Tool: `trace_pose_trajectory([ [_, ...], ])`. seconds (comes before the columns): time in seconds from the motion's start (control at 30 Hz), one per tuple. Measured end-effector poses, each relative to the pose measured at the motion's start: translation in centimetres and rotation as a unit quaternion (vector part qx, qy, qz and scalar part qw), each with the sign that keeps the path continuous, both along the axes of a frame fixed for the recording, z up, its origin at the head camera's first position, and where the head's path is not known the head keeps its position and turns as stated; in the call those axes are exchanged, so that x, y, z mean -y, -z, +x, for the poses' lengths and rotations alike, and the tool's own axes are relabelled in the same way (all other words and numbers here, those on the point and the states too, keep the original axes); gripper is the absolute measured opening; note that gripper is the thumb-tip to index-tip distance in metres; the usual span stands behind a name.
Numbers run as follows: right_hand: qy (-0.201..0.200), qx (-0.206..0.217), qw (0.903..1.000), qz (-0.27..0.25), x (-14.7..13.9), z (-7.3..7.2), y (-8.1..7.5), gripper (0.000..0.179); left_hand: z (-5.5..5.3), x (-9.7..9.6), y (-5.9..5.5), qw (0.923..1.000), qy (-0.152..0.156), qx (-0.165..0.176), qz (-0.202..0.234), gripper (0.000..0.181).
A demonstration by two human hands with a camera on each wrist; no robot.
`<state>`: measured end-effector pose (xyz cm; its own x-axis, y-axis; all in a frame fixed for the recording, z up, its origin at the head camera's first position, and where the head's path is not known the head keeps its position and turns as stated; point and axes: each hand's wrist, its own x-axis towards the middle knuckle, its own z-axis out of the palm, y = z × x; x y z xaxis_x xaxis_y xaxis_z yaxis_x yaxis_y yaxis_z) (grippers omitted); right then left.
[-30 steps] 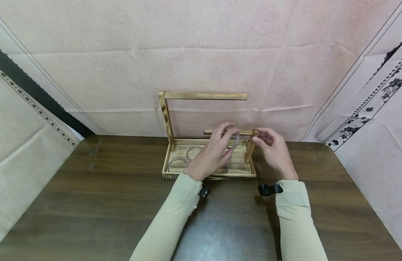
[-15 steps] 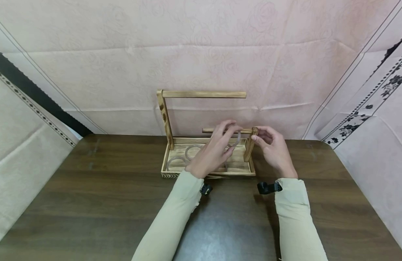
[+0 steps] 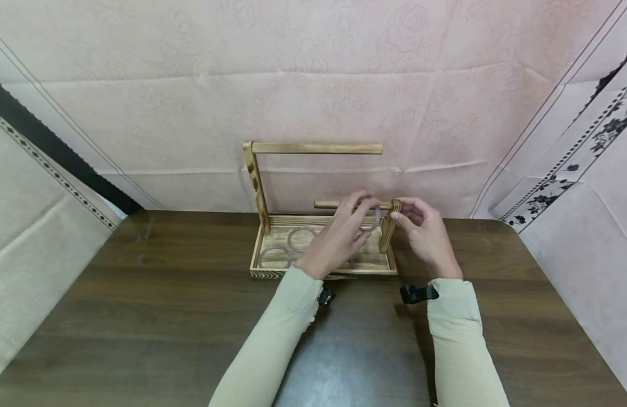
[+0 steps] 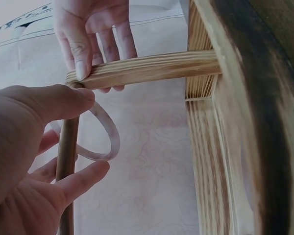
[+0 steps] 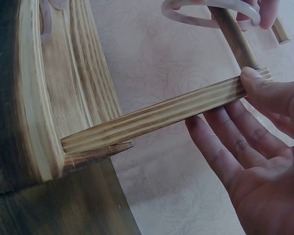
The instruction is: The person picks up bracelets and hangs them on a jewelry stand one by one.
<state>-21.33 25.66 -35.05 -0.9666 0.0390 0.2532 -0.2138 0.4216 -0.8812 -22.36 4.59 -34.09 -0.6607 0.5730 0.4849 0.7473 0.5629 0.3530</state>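
A wooden stand has a shallow tray (image 3: 364,272), a tall left post carrying a high bar (image 3: 317,148), and a short right post (image 5: 161,115) carrying a lower bar (image 3: 325,204). My left hand (image 3: 336,240) pinches a pale, translucent bangle (image 4: 113,137) between thumb and fingers. In the left wrist view the bangle encircles the lower bar, near the short post. With thumb on one side and fingers on the other, my right hand (image 3: 429,236) grips the top of that post. The left hand covers part of the tray.
Two more pale bangles lie in the tray's left part, one bangle (image 3: 274,247) in front and another bangle (image 3: 289,240) behind. The dark wooden table (image 3: 166,316) extends around the stand. A pale patterned cloth (image 3: 201,113) hangs behind it.
My left hand has slid a little to the right along the lower bar with the bangle, closer to the short post. The right hand keeps its hold on the post.
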Motion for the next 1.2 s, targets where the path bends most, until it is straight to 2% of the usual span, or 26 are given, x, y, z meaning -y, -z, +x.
trace_pose_trajectory([
  [0.5, -0.001, -0.004, 1.0, 0.004, 0.02, 0.04, -0.02, 0.036, -0.01, -0.79, 0.74, 0.999, -0.019, -0.036, -0.019, 0.063],
  [0.73, 0.002, 0.0, 1.0, -0.001, 0.08, -0.04, 0.04, 0.036, -0.01, -0.73, 0.8, 0.9989, -0.024, -0.038, -0.014, 0.069],
  [1.2, 0.003, -0.008, 0.9998, 0.019, 0.0, -0.04, 0.02, 0.036, 0.4, -0.4, -0.11, 0.9977, -0.038, -0.055, 0.011, 0.065],
])
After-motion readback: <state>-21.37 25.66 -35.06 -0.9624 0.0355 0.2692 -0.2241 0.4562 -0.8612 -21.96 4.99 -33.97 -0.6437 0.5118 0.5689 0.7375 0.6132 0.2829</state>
